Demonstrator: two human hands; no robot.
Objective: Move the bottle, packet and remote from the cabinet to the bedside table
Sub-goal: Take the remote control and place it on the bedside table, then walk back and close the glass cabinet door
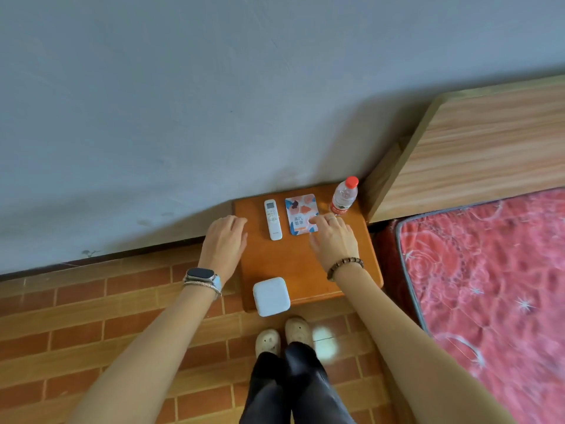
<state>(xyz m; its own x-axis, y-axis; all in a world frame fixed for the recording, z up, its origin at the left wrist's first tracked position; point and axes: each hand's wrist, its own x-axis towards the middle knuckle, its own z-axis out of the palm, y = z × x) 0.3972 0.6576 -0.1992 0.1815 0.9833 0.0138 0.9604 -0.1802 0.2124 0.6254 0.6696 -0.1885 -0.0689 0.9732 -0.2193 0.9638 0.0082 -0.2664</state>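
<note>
Remote (273, 219), packet (301, 213) and bottle (344, 197) all rest on the table (290, 264), in a row across its far half, at the centre of the frame. Judged from this layout, the transfer is done or at its final release.

1. Nearest, lower centre: two slippers (268, 341) on the brick-pattern floor (91, 316), toes toward the table. The person stands square to it, which puts both hands within reach of the row.

2. A white box (271, 296) sits at the table's near edge, well apart from the row. The row probably went to the far half because the box takes up the front.

3. Left hand (224, 240): over the table's left edge, fingers loosely curved, holding nothing. The remote lies just to its right, apart from it.

4. Right hand (333, 240): palm down, fingers relaxed and spread, gripping nothing. Its fingertips (312, 221) overlap the packet's lower right edge; whether they touch it or hover over it cannot be told. The bottle stands just beyond the knuckles.

5. Remote and packet lie flat, long sides parallel, with a narrow gap between them. Laid flat, neither can tip.

6. The bottle stands upright, red cap up, at the table's far right corner beside the headboard (489, 142). Upright is the likely choice because it cannot roll.

7. Farthest: the grey wall (183, 117) fills the upper frame, and the table backs against it.
</note>
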